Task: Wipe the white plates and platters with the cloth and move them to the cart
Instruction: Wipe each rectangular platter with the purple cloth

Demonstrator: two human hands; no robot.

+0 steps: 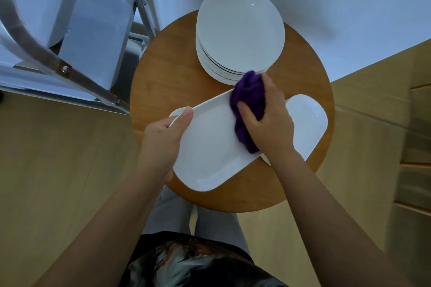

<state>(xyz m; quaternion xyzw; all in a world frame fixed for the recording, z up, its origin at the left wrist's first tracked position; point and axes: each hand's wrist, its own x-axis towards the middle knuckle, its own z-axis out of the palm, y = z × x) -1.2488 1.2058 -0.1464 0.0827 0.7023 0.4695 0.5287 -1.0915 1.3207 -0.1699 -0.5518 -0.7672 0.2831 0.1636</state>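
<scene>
The long white rounded-corner platter [210, 147] is held tilted above the round wooden table [163, 72], over its near edge; the left hand [161, 144] grips the platter's left rim, thumb lying on top of the edge and fingers curled underneath; the right hand [268, 121] is clenched round a bunched purple cloth [247, 109] and presses it onto the platter's far right part; the cloth spills down across the platter's right edge. A second white platter of the same shape [307, 126] lies flat on the table just beyond the right hand, partly hidden by it; something white shows at the held platter's far left corner, though I cannot tell what. At the back of the table stands a stack of round white plates [240, 32], its near rim close to the cloth. To the left, beside the table, is a metal-framed cart [70, 72] with white dishes [93, 37] on it, blurred; pale wooden floor [58, 170] lies all round.
</scene>
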